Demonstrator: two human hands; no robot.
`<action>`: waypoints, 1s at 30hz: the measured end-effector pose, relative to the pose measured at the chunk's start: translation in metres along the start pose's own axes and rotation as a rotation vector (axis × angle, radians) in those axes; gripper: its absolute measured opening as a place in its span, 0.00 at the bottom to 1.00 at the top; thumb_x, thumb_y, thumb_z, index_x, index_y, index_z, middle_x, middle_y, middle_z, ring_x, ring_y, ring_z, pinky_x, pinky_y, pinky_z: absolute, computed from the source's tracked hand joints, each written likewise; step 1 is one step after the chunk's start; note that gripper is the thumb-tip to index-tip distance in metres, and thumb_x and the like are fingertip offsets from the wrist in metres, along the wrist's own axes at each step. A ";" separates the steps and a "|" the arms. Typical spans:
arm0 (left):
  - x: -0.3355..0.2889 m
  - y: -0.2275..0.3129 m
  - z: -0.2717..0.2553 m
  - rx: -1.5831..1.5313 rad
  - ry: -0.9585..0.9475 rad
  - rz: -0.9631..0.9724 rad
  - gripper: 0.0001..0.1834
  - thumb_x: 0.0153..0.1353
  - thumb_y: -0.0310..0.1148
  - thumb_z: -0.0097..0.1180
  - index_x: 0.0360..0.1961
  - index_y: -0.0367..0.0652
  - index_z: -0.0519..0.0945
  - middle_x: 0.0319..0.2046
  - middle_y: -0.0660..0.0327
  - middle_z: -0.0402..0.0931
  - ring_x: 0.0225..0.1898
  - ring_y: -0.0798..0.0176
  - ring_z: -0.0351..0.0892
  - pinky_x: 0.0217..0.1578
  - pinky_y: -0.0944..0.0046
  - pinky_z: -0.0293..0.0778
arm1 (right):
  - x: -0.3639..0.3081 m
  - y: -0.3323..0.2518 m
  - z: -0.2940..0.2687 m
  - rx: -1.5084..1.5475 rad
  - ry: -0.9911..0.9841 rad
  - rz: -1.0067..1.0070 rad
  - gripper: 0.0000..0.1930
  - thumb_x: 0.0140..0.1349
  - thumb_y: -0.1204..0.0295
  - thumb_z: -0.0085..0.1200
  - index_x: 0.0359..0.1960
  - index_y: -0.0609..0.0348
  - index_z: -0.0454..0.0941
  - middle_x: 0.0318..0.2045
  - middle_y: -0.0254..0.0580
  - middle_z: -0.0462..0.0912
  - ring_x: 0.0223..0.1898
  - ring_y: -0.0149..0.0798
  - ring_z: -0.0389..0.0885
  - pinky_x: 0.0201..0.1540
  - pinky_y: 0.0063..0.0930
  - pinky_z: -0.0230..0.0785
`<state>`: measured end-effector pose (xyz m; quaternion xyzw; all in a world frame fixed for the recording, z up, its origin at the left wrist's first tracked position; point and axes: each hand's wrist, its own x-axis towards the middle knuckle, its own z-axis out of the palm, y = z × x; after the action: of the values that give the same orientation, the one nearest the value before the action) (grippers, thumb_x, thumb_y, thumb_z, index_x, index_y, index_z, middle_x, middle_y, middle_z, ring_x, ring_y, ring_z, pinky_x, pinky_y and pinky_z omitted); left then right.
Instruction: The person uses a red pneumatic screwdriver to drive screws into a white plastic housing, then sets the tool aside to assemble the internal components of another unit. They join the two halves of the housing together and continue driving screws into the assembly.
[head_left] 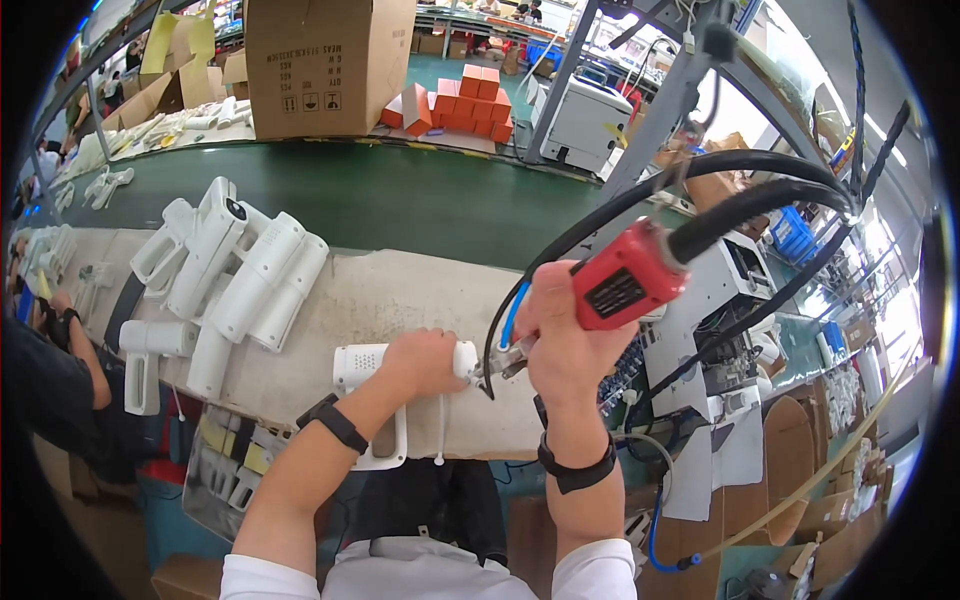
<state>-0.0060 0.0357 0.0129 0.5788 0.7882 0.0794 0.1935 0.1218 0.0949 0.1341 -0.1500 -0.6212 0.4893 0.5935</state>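
On the near edge of the bench lies a white plastic appliance body with a loop handle [355, 366], vent holes at its left end. My left hand [425, 362] is wrapped over it from above, holding it down. In my right hand [568, 345] is a red power screwdriver [632, 274], gripped around its body and tilted so its metal nose points down and left. That nose meets the right end of the white body, beside my left fingers; the exact contact point is too small to make out. A thin white cord hangs from the body.
Several white appliance bodies [265, 275] are piled on the bench at left. Beyond runs a green conveyor belt [400, 185], with a cardboard carton [330, 70] and orange boxes [465, 108] behind. Thick black cables [760, 205] arch at right. A co-worker's hand [62, 308] shows far left.
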 end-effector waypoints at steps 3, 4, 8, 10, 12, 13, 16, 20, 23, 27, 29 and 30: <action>0.004 -0.005 0.009 0.010 0.027 0.019 0.32 0.41 0.55 0.67 0.40 0.41 0.78 0.41 0.53 0.80 0.46 0.51 0.79 0.47 0.54 0.76 | -0.007 0.009 0.001 0.047 -0.048 0.002 0.12 0.60 0.68 0.62 0.30 0.63 0.74 0.14 0.32 0.72 0.12 0.26 0.69 0.15 0.19 0.60; 0.003 -0.004 0.009 0.008 0.026 0.020 0.32 0.41 0.55 0.67 0.40 0.41 0.78 0.41 0.53 0.80 0.46 0.51 0.79 0.47 0.54 0.76 | -0.009 0.012 0.002 0.044 -0.037 0.027 0.12 0.60 0.68 0.62 0.30 0.63 0.74 0.13 0.32 0.72 0.12 0.26 0.69 0.15 0.19 0.60; 0.000 -0.006 0.009 0.006 0.063 0.060 0.34 0.39 0.56 0.69 0.40 0.41 0.77 0.39 0.53 0.80 0.44 0.51 0.80 0.45 0.54 0.76 | -0.013 0.029 0.003 0.016 -0.007 0.054 0.12 0.60 0.67 0.63 0.28 0.62 0.74 0.13 0.30 0.72 0.13 0.25 0.69 0.16 0.19 0.60; 0.002 -0.011 0.015 0.006 0.085 0.075 0.36 0.37 0.58 0.70 0.40 0.41 0.77 0.38 0.53 0.80 0.43 0.51 0.80 0.44 0.53 0.76 | -0.019 0.036 0.012 -0.005 -0.032 0.156 0.12 0.59 0.68 0.63 0.27 0.61 0.74 0.13 0.30 0.72 0.14 0.24 0.70 0.17 0.19 0.60; 0.002 -0.020 0.020 0.036 0.125 0.160 0.40 0.33 0.61 0.72 0.40 0.40 0.77 0.39 0.52 0.79 0.43 0.49 0.79 0.44 0.53 0.75 | -0.024 0.050 0.013 -0.037 -0.060 0.211 0.12 0.59 0.68 0.64 0.24 0.59 0.74 0.14 0.29 0.73 0.14 0.23 0.70 0.18 0.18 0.60; -0.001 -0.027 0.016 0.036 0.130 0.156 0.40 0.33 0.61 0.72 0.40 0.40 0.77 0.39 0.52 0.79 0.43 0.49 0.79 0.44 0.53 0.75 | -0.024 0.056 0.010 -0.034 -0.066 0.208 0.12 0.59 0.68 0.64 0.24 0.59 0.74 0.14 0.29 0.73 0.14 0.23 0.70 0.18 0.18 0.60; -0.024 -0.057 -0.004 0.061 0.195 0.224 0.44 0.29 0.62 0.73 0.41 0.39 0.76 0.41 0.51 0.78 0.45 0.48 0.78 0.45 0.52 0.74 | -0.022 0.056 0.006 -0.123 -0.097 0.098 0.12 0.58 0.68 0.64 0.26 0.61 0.74 0.14 0.30 0.73 0.14 0.24 0.70 0.18 0.19 0.61; -0.046 -0.077 -0.018 0.017 0.028 0.072 0.47 0.27 0.62 0.73 0.44 0.38 0.75 0.43 0.50 0.77 0.46 0.47 0.77 0.46 0.52 0.73 | -0.005 0.023 0.017 0.015 -0.058 -0.015 0.10 0.63 0.69 0.59 0.31 0.63 0.74 0.13 0.32 0.72 0.13 0.26 0.69 0.17 0.20 0.61; -0.038 -0.073 -0.007 -0.016 -0.036 0.053 0.47 0.28 0.63 0.73 0.45 0.37 0.75 0.42 0.50 0.77 0.47 0.47 0.78 0.46 0.52 0.74 | 0.004 -0.003 0.040 0.097 -0.076 -0.061 0.11 0.62 0.68 0.60 0.31 0.63 0.74 0.13 0.32 0.72 0.13 0.26 0.69 0.16 0.20 0.60; -0.035 -0.051 -0.013 -0.012 -0.052 -0.014 0.48 0.28 0.64 0.72 0.45 0.37 0.75 0.42 0.50 0.78 0.47 0.47 0.78 0.47 0.52 0.74 | 0.002 0.022 0.059 0.064 -0.091 0.039 0.13 0.58 0.67 0.65 0.30 0.63 0.75 0.15 0.32 0.74 0.13 0.25 0.71 0.16 0.19 0.60; -0.039 -0.046 -0.020 -0.026 -0.068 -0.028 0.48 0.28 0.64 0.72 0.45 0.38 0.75 0.43 0.50 0.78 0.47 0.48 0.78 0.47 0.52 0.74 | 0.001 0.033 0.064 0.081 -0.085 0.060 0.13 0.58 0.67 0.65 0.28 0.63 0.75 0.14 0.31 0.73 0.13 0.25 0.70 0.16 0.19 0.60; -0.040 -0.045 -0.023 -0.036 -0.086 -0.038 0.48 0.28 0.64 0.72 0.46 0.38 0.75 0.44 0.50 0.78 0.48 0.48 0.77 0.48 0.53 0.73 | 0.001 0.034 0.066 0.083 -0.091 0.064 0.13 0.58 0.67 0.65 0.28 0.63 0.75 0.14 0.31 0.73 0.13 0.25 0.70 0.16 0.19 0.60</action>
<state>-0.0449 -0.0138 0.0262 0.5630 0.7884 0.0648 0.2392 0.0499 0.0835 0.1195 -0.1227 -0.6216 0.5395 0.5546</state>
